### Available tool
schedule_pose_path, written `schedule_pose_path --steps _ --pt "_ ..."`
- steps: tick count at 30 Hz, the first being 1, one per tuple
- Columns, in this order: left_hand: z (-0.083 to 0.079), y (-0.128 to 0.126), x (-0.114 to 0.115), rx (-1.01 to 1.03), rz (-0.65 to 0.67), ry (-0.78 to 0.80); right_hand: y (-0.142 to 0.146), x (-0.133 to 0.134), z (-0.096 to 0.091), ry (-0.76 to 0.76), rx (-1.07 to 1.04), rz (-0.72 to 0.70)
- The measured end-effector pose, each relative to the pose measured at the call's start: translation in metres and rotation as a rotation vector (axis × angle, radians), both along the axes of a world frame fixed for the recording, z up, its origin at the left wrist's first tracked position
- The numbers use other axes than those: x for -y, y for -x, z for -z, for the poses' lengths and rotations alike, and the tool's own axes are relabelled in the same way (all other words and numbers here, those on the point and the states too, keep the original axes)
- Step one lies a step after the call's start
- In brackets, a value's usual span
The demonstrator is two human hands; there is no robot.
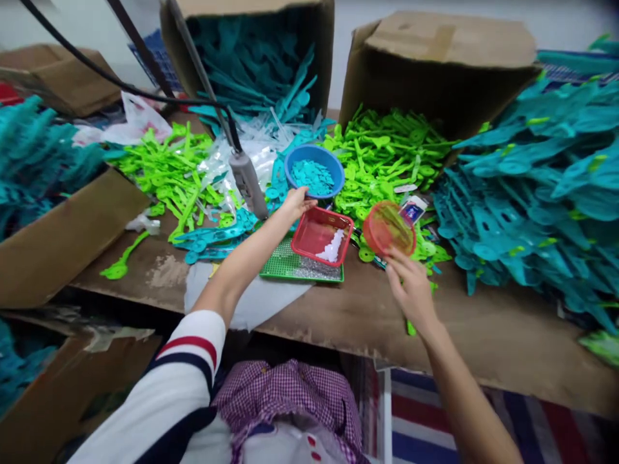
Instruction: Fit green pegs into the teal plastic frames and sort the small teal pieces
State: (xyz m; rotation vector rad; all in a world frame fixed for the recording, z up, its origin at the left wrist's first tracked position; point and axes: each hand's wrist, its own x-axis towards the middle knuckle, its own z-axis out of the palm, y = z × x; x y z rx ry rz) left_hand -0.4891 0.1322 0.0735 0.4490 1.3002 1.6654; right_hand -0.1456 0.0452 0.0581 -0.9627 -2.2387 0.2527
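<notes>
My left hand [296, 205] reaches forward and pinches the near edge of a round blue bowl [290, 185] full of small flat turquoise pieces. Just below it, a square red tray [309, 240] with small white pieces in one corner rests on a green mesh tray [278, 265]. My right hand [409, 278] has its fingers closed on the near rim of a round, see-through orange-red bowl [389, 227]. That bowl sits at the edge of a lime-green pile, beside a small white-and-blue packet [414, 209].
Heaps of lime-green plastic parts [387, 148] and turquoise parts [541, 193] cover the bench. Two open cardboard boxes [449, 38] stand behind. A grey handheld tool [247, 183] hangs from a cable left of the bowls. Another carton [62, 238] is at left.
</notes>
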Motion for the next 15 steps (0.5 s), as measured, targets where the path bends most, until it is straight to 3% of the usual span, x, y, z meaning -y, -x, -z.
schedule_pose_path --steps 4,8,12,15 --pt "-0.017 -0.004 -0.006 0.079 -0.14 0.057 -0.048 0.09 0.049 -0.017 0.085 0.068" --pt "-0.047 -0.027 0.016 0.003 -0.112 0.028 -0.06 0.119 0.078 -0.026 0.184 0.079" --pt "-0.066 -0.06 0.079 -0.048 -0.036 -0.006 -0.062 0.12 0.079 -0.037 0.231 0.061" --pt "-0.061 -0.08 0.156 -0.036 0.05 -0.04 -0.059 0.131 0.06 -0.015 0.158 0.115"
